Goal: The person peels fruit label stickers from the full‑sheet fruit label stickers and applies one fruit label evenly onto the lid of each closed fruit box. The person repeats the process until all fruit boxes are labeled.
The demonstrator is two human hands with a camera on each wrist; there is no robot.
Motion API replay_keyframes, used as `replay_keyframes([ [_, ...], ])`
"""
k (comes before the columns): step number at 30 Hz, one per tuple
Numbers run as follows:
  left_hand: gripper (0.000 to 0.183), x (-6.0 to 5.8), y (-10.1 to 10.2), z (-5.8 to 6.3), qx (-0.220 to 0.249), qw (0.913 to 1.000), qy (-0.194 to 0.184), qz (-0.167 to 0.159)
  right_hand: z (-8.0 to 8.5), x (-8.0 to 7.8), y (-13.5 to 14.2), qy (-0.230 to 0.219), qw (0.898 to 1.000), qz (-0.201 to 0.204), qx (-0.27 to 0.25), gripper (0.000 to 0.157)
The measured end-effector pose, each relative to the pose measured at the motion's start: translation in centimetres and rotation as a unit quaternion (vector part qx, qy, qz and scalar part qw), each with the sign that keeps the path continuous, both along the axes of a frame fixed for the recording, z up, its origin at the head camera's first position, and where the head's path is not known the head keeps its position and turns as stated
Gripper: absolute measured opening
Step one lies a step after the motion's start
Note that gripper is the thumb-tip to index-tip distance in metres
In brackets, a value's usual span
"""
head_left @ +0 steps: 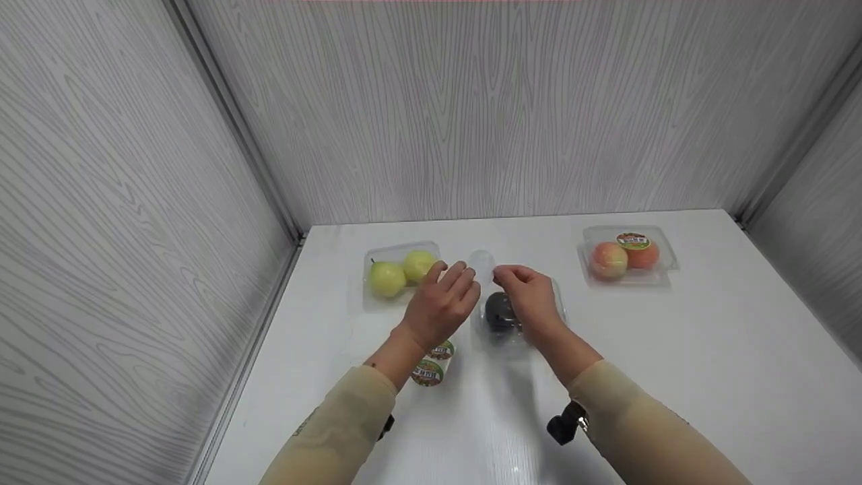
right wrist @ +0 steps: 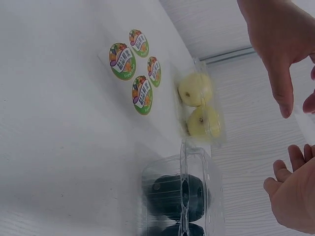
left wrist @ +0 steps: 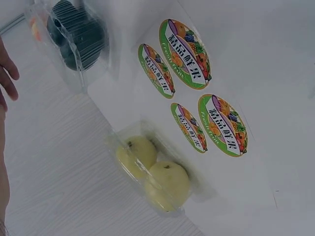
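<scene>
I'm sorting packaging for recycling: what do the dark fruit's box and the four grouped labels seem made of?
The box looks like thin, clear, glossy plastic: highlights streak it, and the dark fruit shows through. The labels look like smooth printed paper or plastic film, given their crisp, flat artwork; which is unclear.
</scene>
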State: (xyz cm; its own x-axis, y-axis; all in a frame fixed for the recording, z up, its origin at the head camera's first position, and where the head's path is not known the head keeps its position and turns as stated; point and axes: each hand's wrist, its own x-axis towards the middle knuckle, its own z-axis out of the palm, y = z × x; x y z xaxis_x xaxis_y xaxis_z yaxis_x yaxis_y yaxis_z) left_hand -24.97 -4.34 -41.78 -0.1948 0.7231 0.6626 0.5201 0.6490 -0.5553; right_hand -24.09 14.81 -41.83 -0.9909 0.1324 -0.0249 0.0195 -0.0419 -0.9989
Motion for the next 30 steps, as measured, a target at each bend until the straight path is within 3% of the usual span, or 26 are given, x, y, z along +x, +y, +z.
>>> replay_keyframes([
  [9,0.014,0.2,0.4,0.1,0.003,0.9999,-0.006,-0.014,-0.3,0.1,0.3,0.003,0.999,-0.013,0.029,0.027],
  [13,0.01,0.2,0.8,0.2,0.051,0.9973,-0.048,-0.022,-0.5,0.0,0.6,-0.001,1.0,-0.013,0.019,0.028],
  [18,0.008,0.1,1.4,0.6,0.131,0.9844,-0.112,-0.036,-0.9,-0.2,1.4,0.017,0.999,-0.003,-0.041,0.032],
  [21,0.008,0.1,1.6,0.9,0.154,0.9784,-0.131,-0.042,-1.1,-0.2,2.2,0.068,0.997,0.0,0.029,0.032],
  [23,0.008,0.1,1.7,1.1,0.161,0.976,-0.14,-0.045,-1.4,-0.2,2.9,0.121,0.982,-0.007,0.146,0.032],
  [24,0.008,0.1,1.7,1.2,0.162,0.9753,-0.143,-0.046,-1.5,-0.2,3.3,0.153,0.966,-0.015,0.208,0.031],
  [27,0.008,0.0,1.7,1.3,0.165,0.973,-0.154,-0.048,-1.8,-0.4,4.4,0.253,0.902,-0.037,0.347,0.031],
  [28,0.007,0.0,1.6,1.3,0.167,0.9721,-0.158,-0.049,-1.9,-0.5,4.8,0.281,0.884,-0.038,0.372,0.032],
  [30,0.007,0.0,1.6,1.2,0.171,0.9699,-0.166,-0.052,-2.0,-0.7,5.3,0.322,0.859,-0.035,0.396,0.033],
])
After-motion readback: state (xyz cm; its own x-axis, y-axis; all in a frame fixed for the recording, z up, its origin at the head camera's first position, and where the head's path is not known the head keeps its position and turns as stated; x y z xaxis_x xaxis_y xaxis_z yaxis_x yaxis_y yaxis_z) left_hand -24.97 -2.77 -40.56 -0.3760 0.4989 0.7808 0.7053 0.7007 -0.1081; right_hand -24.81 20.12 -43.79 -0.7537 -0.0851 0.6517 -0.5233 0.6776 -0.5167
